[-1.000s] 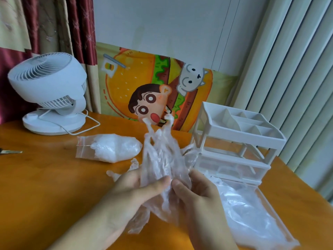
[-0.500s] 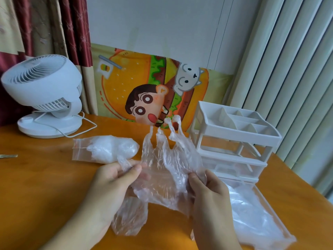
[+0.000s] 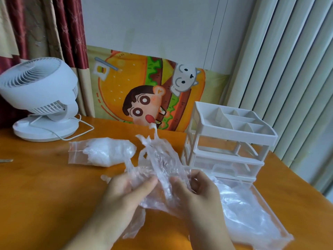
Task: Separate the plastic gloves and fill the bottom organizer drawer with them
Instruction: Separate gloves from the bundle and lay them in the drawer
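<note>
A: What is gripped by the hands?
B: Plastic gloves (image 3: 162, 170) are pinched by left hand (image 3: 126, 193) and right hand (image 3: 200, 193) above the desk (image 3: 45, 186).
A: And the drawer (image 3: 270, 222)?
B: Pulled out at the near right corner, gloves inside.

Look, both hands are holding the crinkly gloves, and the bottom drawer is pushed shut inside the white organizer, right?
Not quite. The head view shows both the left hand and the right hand holding the plastic gloves, but the bottom drawer is pulled out of the white organizer, with gloves already in it.
</note>
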Motion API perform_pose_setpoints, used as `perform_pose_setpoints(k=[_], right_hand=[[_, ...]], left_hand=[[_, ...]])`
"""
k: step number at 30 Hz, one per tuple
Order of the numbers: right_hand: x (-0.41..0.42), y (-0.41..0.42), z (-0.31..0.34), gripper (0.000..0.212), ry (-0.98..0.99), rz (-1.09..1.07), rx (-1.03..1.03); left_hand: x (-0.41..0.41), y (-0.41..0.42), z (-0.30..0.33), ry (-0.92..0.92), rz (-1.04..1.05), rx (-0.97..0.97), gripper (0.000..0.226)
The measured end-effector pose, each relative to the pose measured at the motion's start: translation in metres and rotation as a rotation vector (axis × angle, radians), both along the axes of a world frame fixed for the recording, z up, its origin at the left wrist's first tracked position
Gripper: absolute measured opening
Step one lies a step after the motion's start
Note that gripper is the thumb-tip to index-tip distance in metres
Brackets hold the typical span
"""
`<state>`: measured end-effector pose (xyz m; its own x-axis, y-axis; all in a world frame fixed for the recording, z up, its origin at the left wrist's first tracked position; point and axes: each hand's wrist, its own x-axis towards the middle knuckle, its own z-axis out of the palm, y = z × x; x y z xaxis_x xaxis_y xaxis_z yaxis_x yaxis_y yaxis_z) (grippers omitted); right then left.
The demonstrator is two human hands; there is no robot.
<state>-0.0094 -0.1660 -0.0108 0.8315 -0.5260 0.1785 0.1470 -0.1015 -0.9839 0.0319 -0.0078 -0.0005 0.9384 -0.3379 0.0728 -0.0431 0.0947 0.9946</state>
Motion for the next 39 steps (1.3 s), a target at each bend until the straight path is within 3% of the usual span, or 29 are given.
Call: perform_pose_setpoints(k=[3,7,12,19,22,24,25,27,28,29,32,36,39], right_hand=[[-0.001,0.004,-0.002,0.012,-0.044,0.014,-0.101],[0.001,0.004,-0.005,0.02,-0.071,-0.023,-0.181],[0.002,-0.006,-0.005,0.038,-0.026,-0.096,-0.097],[0.003,-0.009,-0.006,0.043,0.016,-0.113,-0.036],[0.003,-0.009,-0.005,0.046,0.008,-0.115,-0.095],[0.001,-0.008,-0.003,0.048,0.013,-0.132,-0.185],[0.0,-0.008,-0.003,0.047,0.014,-0.144,-0.236],[-0.002,-0.006,-0.004,0.029,-0.011,-0.186,-0.33],[-0.003,-0.005,-0.004,0.012,-0.029,-0.197,-0.377],[-0.004,-0.004,-0.002,0.014,-0.022,-0.206,-0.423],[-0.006,-0.007,-0.002,0.048,0.02,-0.168,-0.672],[-0.004,-0.007,0.003,0.017,-0.022,-0.19,-0.798],[-0.002,-0.013,0.003,0.03,-0.072,-0.235,-0.629]], left_hand=[[0.002,-0.003,-0.003,0.055,-0.042,-0.016,0.048],[0.007,-0.004,-0.006,-0.017,-0.001,0.016,0.007],[0.008,0.003,-0.002,0.012,-0.013,-0.033,0.014],[0.008,0.007,0.005,0.104,0.053,-0.029,0.015],[0.009,0.006,0.001,0.191,0.145,-0.085,0.063],[0.006,0.002,0.0,0.197,0.078,-0.073,0.086],[0.003,0.001,0.002,0.153,0.012,-0.025,0.081],[0.003,0.001,-0.001,0.063,-0.036,0.011,0.025],[0.004,0.001,-0.001,0.036,-0.049,0.017,0.01],[0.006,0.002,-0.003,0.012,-0.034,0.04,0.016],[0.008,0.005,-0.007,-0.056,-0.017,0.12,0.012],[0.007,0.006,-0.012,-0.131,0.034,0.246,0.016],[0.011,0.005,-0.015,-0.124,0.029,0.244,0.023]])
